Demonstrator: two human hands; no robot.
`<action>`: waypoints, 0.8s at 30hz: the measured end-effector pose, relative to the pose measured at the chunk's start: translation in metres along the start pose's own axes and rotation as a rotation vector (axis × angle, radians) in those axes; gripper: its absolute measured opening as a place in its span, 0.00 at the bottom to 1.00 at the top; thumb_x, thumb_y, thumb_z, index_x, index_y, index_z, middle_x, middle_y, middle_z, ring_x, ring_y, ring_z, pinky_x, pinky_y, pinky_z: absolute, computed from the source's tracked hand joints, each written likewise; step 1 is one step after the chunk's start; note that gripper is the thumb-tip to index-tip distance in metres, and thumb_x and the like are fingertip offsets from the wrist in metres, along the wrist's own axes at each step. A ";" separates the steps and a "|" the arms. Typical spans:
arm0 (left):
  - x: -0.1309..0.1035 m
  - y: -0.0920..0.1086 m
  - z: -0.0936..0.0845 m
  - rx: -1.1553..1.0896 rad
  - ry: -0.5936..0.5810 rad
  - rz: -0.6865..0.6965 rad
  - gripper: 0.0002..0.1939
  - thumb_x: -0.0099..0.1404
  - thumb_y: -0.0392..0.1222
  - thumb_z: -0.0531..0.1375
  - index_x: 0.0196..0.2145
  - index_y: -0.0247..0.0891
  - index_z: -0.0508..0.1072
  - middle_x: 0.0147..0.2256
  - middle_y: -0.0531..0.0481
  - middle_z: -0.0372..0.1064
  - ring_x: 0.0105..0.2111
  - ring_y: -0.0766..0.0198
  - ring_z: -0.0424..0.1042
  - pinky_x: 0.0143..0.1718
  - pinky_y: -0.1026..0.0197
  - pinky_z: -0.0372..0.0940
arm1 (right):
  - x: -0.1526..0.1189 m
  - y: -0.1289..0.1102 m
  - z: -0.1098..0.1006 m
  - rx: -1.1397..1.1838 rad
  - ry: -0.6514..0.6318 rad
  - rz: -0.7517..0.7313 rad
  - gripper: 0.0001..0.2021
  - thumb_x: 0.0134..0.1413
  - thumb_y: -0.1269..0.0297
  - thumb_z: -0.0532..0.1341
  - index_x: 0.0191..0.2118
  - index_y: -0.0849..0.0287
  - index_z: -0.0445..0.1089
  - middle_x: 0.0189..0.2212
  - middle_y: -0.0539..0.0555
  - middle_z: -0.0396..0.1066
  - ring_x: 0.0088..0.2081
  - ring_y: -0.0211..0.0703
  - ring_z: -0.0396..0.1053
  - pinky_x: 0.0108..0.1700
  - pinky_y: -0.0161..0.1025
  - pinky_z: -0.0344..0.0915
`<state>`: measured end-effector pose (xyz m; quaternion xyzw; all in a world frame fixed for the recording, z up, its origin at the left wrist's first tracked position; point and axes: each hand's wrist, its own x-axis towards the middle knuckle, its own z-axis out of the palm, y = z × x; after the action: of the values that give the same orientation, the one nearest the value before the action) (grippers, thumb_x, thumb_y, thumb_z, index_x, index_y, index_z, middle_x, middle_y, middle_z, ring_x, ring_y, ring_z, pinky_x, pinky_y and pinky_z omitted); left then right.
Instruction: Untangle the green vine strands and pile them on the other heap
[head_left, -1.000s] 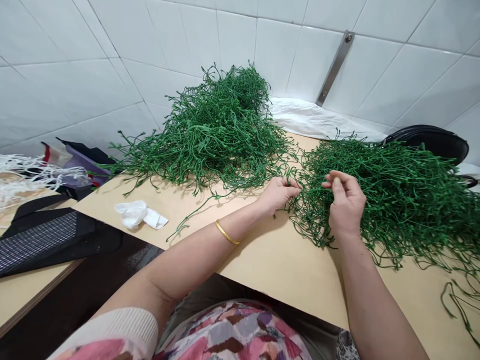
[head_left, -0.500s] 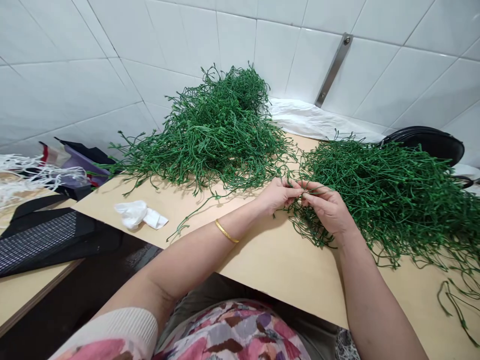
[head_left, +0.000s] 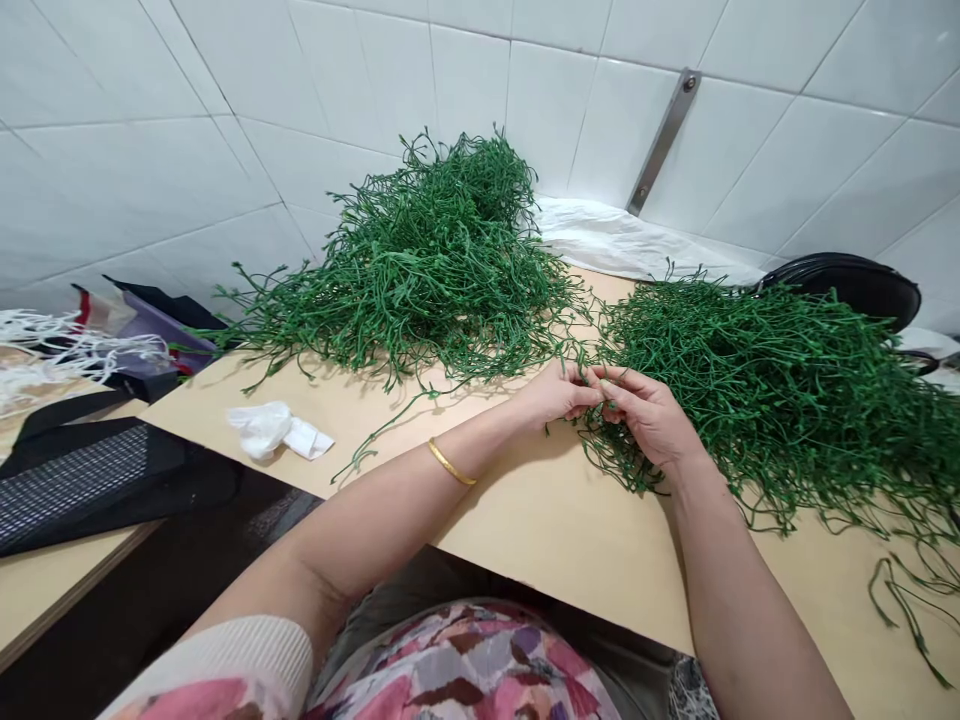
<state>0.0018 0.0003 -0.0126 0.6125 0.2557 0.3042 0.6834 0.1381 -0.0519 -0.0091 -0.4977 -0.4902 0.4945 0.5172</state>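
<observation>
My left hand (head_left: 562,392) and my right hand (head_left: 646,412) meet at the middle of the light wooden table (head_left: 540,510), fingertips touching. Both are closed in a pinch on thin green stems, whose ends poke out around the fingers. A tall heap of green stems (head_left: 442,260) stands behind my left hand. Another wide pile of green stems (head_left: 780,390) spreads to the right of my right hand. A small tangle of stems (head_left: 619,460) lies just below my fingers. A single long stem (head_left: 386,430) rests left of them.
A crumpled white tissue (head_left: 277,430) lies at the left. White cloth (head_left: 615,235) and a black bag (head_left: 844,285) sit by the tiled wall. A metal bracket (head_left: 664,140) is on the wall. White strands (head_left: 82,350) and a black mesh item (head_left: 82,480) are at far left.
My fingers have shifted slightly around the stems, and my right hand has moved a little to the left. The whole view has drifted slightly.
</observation>
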 end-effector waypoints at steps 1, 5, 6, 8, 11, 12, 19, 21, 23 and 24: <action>0.000 -0.001 0.000 0.010 0.014 0.001 0.06 0.47 0.34 0.58 0.17 0.32 0.64 0.12 0.58 0.54 0.14 0.78 0.48 0.17 0.68 0.44 | 0.000 0.001 0.001 -0.013 0.029 -0.018 0.13 0.41 0.61 0.64 0.37 0.57 0.73 0.30 0.50 0.71 0.22 0.29 0.55 0.23 0.31 0.52; 0.001 -0.004 0.003 0.033 0.086 -0.013 0.07 0.48 0.36 0.59 0.17 0.32 0.64 0.12 0.58 0.54 0.14 0.76 0.52 0.17 0.68 0.47 | 0.001 0.004 0.006 -0.048 0.146 -0.148 0.09 0.41 0.61 0.64 0.30 0.59 0.73 0.27 0.49 0.70 0.22 0.30 0.55 0.22 0.32 0.51; 0.001 -0.005 0.004 0.029 0.082 -0.021 0.07 0.47 0.37 0.60 0.19 0.31 0.65 0.13 0.57 0.56 0.14 0.75 0.53 0.17 0.68 0.49 | 0.000 0.004 0.007 -0.069 0.155 -0.178 0.08 0.42 0.61 0.63 0.29 0.59 0.72 0.25 0.49 0.69 0.22 0.31 0.56 0.23 0.32 0.51; 0.000 -0.004 0.005 0.016 0.077 -0.030 0.07 0.47 0.38 0.61 0.21 0.31 0.67 0.14 0.57 0.57 0.15 0.75 0.55 0.18 0.67 0.51 | -0.001 0.003 0.009 -0.116 0.152 -0.217 0.08 0.44 0.60 0.62 0.27 0.59 0.70 0.23 0.48 0.67 0.22 0.31 0.56 0.23 0.32 0.52; -0.001 -0.001 0.005 0.024 0.105 -0.023 0.08 0.47 0.38 0.62 0.20 0.31 0.66 0.14 0.57 0.57 0.15 0.74 0.56 0.18 0.67 0.52 | -0.002 0.003 0.011 -0.116 0.139 -0.215 0.09 0.47 0.59 0.60 0.26 0.60 0.67 0.20 0.46 0.63 0.19 0.29 0.52 0.21 0.31 0.49; -0.002 0.001 0.003 0.025 0.103 -0.020 0.08 0.46 0.37 0.62 0.19 0.31 0.66 0.14 0.57 0.57 0.15 0.74 0.57 0.18 0.67 0.52 | -0.002 0.002 0.012 -0.083 0.129 -0.200 0.10 0.48 0.58 0.59 0.25 0.60 0.66 0.18 0.45 0.60 0.19 0.28 0.50 0.21 0.31 0.47; -0.006 0.011 -0.002 -0.151 -0.125 -0.022 0.07 0.45 0.37 0.63 0.21 0.30 0.69 0.17 0.53 0.63 0.17 0.74 0.59 0.20 0.67 0.54 | -0.001 -0.009 0.011 0.332 0.156 -0.080 0.11 0.41 0.60 0.62 0.23 0.60 0.60 0.15 0.42 0.49 0.17 0.27 0.48 0.20 0.29 0.47; -0.004 0.011 0.000 -0.259 -0.106 -0.050 0.07 0.46 0.37 0.63 0.22 0.31 0.69 0.17 0.53 0.63 0.17 0.74 0.60 0.20 0.67 0.55 | 0.000 -0.012 0.007 0.330 0.232 -0.115 0.11 0.41 0.60 0.62 0.24 0.59 0.59 0.15 0.41 0.48 0.17 0.28 0.49 0.21 0.30 0.50; -0.001 0.007 0.001 -0.359 -0.001 -0.098 0.07 0.47 0.36 0.63 0.23 0.31 0.68 0.17 0.54 0.63 0.16 0.75 0.60 0.19 0.68 0.55 | 0.001 -0.011 0.002 0.192 0.373 -0.184 0.11 0.42 0.61 0.62 0.29 0.59 0.60 0.15 0.41 0.50 0.17 0.28 0.50 0.22 0.30 0.51; 0.001 0.005 0.000 -0.397 0.066 -0.119 0.07 0.47 0.35 0.63 0.23 0.32 0.67 0.18 0.55 0.63 0.15 0.75 0.60 0.18 0.69 0.54 | 0.001 -0.010 0.001 0.079 0.456 -0.220 0.12 0.42 0.62 0.62 0.33 0.59 0.60 0.15 0.41 0.52 0.17 0.29 0.51 0.22 0.31 0.51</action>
<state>0.0017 0.0011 -0.0071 0.4393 0.2486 0.3277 0.7986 0.1376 -0.0507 0.0007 -0.5192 -0.3924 0.3293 0.6841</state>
